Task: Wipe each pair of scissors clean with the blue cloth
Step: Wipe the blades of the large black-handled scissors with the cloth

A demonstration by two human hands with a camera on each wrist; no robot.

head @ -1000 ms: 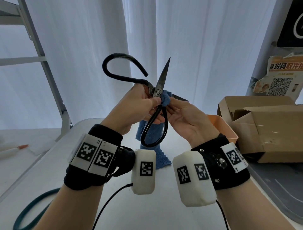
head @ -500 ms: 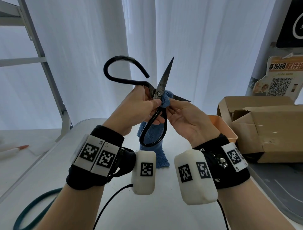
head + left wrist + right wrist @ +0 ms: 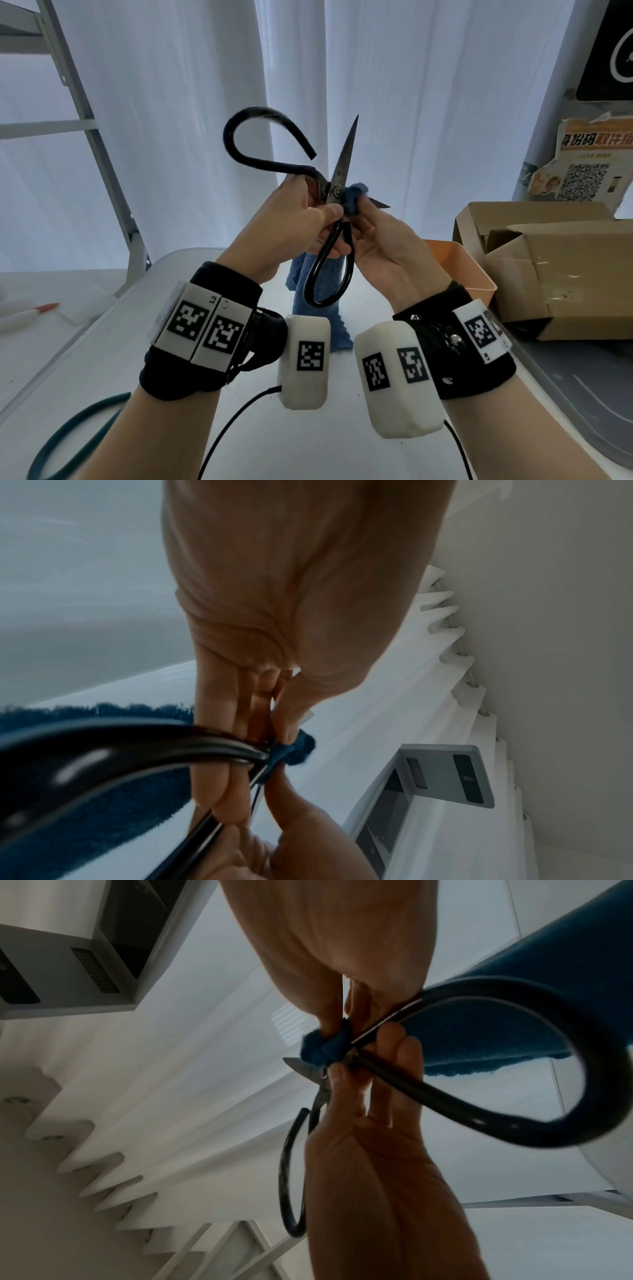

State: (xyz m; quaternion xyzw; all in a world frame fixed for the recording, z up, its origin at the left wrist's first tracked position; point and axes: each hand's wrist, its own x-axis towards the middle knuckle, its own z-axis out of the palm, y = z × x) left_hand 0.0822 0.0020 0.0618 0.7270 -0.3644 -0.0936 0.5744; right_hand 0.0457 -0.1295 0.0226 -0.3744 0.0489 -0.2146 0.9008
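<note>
Large black-handled scissors (image 3: 337,178) are held up in the air with their blades spread wide, one blade pointing up. My left hand (image 3: 301,219) grips them at the pivot, thumb on the near side. My right hand (image 3: 373,233) pinches a wad of the blue cloth (image 3: 354,200) against the other blade just right of the pivot; the rest of the cloth hangs down to the table (image 3: 171,342). In the left wrist view the scissors handle (image 3: 120,750) loops across the fingers (image 3: 222,764). The right wrist view shows the cloth wad (image 3: 322,1047) beside the pivot and the handle loop (image 3: 514,1110).
An orange bin (image 3: 462,270) stands right behind my right hand, with an open cardboard box (image 3: 555,263) beyond it. A grey tray (image 3: 582,394) lies at the right edge. A ladder frame (image 3: 102,164) stands at the left, white curtains behind. A green cable (image 3: 78,431) lies near left.
The scissors and both hands have shifted slightly right. The cloth wad has crept a little along the right-pointing blade near the pivot.
</note>
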